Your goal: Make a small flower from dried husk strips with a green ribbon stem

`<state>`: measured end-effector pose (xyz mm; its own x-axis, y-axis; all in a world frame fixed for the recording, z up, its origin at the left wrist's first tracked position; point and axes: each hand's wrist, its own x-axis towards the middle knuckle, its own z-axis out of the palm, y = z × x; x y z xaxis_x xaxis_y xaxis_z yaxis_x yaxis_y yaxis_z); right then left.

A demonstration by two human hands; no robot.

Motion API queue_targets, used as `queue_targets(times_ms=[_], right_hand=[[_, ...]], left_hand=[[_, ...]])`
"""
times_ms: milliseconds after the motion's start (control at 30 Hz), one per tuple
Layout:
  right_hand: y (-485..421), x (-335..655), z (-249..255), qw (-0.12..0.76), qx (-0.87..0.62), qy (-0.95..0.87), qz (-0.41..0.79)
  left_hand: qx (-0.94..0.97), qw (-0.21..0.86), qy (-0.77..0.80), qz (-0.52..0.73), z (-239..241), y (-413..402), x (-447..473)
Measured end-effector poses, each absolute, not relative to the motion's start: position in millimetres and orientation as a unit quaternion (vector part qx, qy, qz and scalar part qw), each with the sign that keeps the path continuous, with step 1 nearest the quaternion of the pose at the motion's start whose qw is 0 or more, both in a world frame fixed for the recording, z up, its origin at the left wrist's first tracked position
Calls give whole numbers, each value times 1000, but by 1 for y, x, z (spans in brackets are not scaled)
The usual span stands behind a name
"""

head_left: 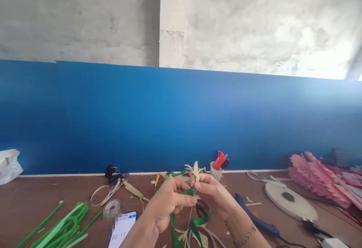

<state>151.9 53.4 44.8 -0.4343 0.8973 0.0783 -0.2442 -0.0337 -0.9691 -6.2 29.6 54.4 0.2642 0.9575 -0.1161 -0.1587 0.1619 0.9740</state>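
Observation:
My left hand (168,201) pinches a green ribbon (187,192) between thumb and fingers. Beside it, my right hand (215,197) grips the base of a small cream flower (195,169) with narrow, spread petals. The ribbon meets the flower's stem between the two hands, and lengths of it hang below them. Another green and cream piece (169,174) lies behind the fingers, partly hidden. Under my hands are pale strips (207,234), a loop of ribbon and what look like dark scissor handles (201,209).
At left lie green pipe cleaners (70,227), a phone (123,227) showing a timer and a tape roll (112,205). A white cup (216,171) holds pens. To the right are a blue glue gun (258,217), a white disc (291,201) and pink pleated paper (313,176). A blue partition (181,123) stands behind.

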Motion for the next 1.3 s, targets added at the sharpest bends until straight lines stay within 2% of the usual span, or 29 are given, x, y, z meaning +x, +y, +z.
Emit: queue_targets(times_ms=[167,400,667,933,1033,1100,1200,1300], right_hand=[[55,152,49,452,-325,-556,617],[57,150,52,468,-409,-601,502],[55,139,53,485,-463,-629,393],[50,126,54,510,-514,-605,331],[51,122,52,521,-519,-592,332],[53,120,51,529,-515,-582,340],[56,121,49,538,-496,-570,373],[56,126,50,527,-444,-568,449]], left_hand=[[494,609,426,450,56,30,-8],[566,480,500,446,56,30,-9],[679,98,622,377,57,15,5],[689,-51,617,377,41,15,13],[684,-59,620,378,38,18,14],[682,-27,623,381,40,20,13],[663,69,628,402,47,23,7],[625,227,598,448,54,28,-3]])
